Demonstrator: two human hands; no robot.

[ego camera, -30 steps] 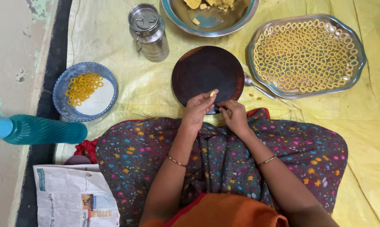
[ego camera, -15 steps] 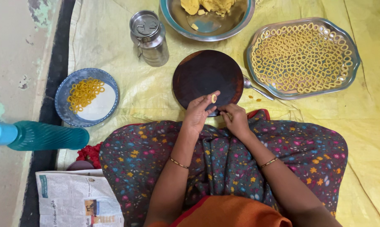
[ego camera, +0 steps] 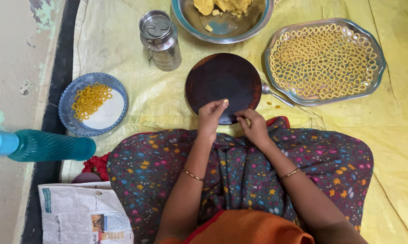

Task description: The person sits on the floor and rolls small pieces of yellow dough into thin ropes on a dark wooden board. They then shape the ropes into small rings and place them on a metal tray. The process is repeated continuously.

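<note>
My left hand (ego camera: 210,116) pinches a small piece of yellow dough (ego camera: 225,101) between its fingertips, held over the near edge of a round dark wooden board (ego camera: 222,81). My right hand (ego camera: 252,125) sits just beside it at the board's near rim, fingers curled, touching or nearly touching the left hand's fingers; whether it holds anything I cannot tell. Both wrists wear thin bangles. My lap is covered in dark flowered cloth (ego camera: 240,167).
A steel tray (ego camera: 375,49) full of yellow dough rings lies at the right. A steel bowl (ego camera: 258,25) with dough lumps stands behind the board, a lidded steel can (ego camera: 161,40) to its left. A blue plate (ego camera: 68,101) holds several rings. A teal bottle (ego camera: 46,145), newspaper (ego camera: 82,217) and spoon (ego camera: 276,95) lie nearby.
The hands have stayed at the board's near edge; the left fingers keep the dough piece with only slight shifts. The view has drifted a little.
</note>
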